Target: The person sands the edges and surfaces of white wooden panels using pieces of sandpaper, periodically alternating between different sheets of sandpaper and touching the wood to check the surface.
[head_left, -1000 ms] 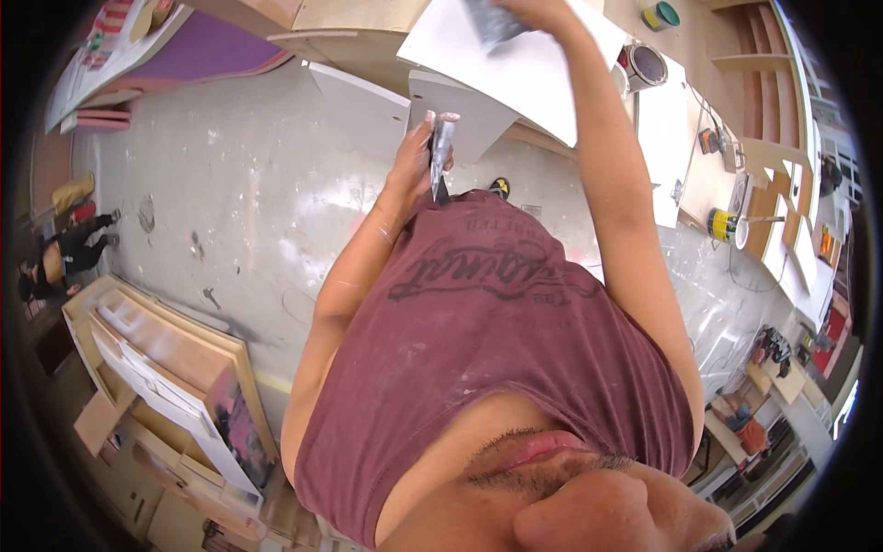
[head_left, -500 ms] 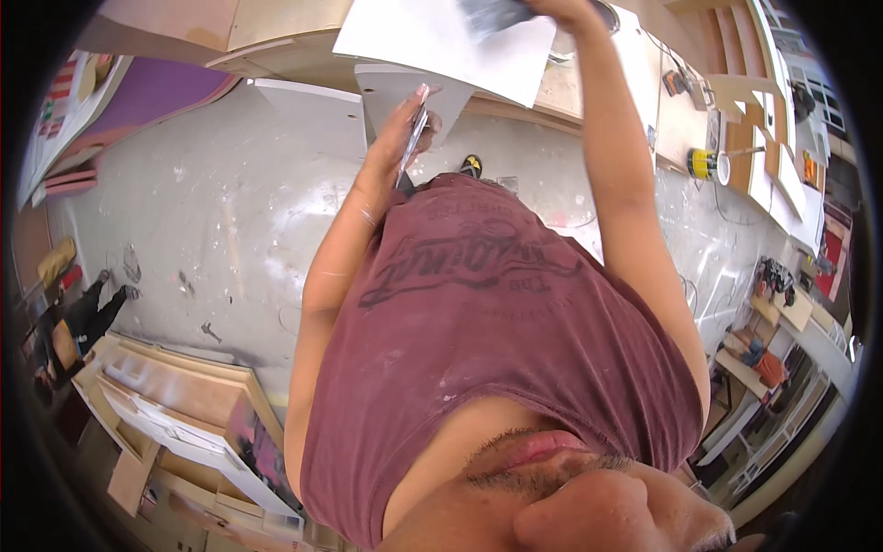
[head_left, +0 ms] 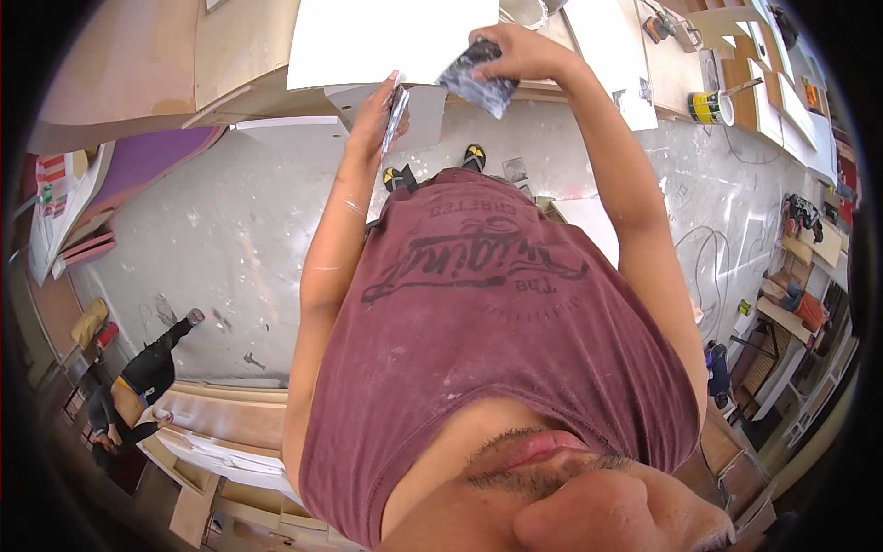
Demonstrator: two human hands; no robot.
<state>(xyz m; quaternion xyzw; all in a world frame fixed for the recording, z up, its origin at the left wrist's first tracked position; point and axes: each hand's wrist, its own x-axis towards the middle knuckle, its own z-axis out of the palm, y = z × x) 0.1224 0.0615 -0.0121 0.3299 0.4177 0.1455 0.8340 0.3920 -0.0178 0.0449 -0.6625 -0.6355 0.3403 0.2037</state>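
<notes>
My right hand (head_left: 524,52) grips a dark grey sheet with whitish smears, which looks like sandpaper (head_left: 478,79), thumb on top and fingers curled round its edge. It hangs over the near right corner of a white panel (head_left: 382,41) on the bench; I cannot tell whether it touches. At the panel's near edge, my left hand (head_left: 372,118) is closed on a thin flat dark piece with white patches (head_left: 395,118), held on edge. Part of the left fingers is hidden behind that piece.
Below the bench, grey panels (head_left: 418,118) lean over the spotted floor. To the right stand a cordless drill (head_left: 657,28) and a yellow-and-black paint can (head_left: 708,108) with a stick across it. A person in dark clothes (head_left: 147,373) is at far left; a hammer (head_left: 253,360) lies nearby.
My right hand, blurred over the white panel before, has come back toward me to its near edge with the dark sheet. My left hand keeps its flat piece. The whole view has shifted.
</notes>
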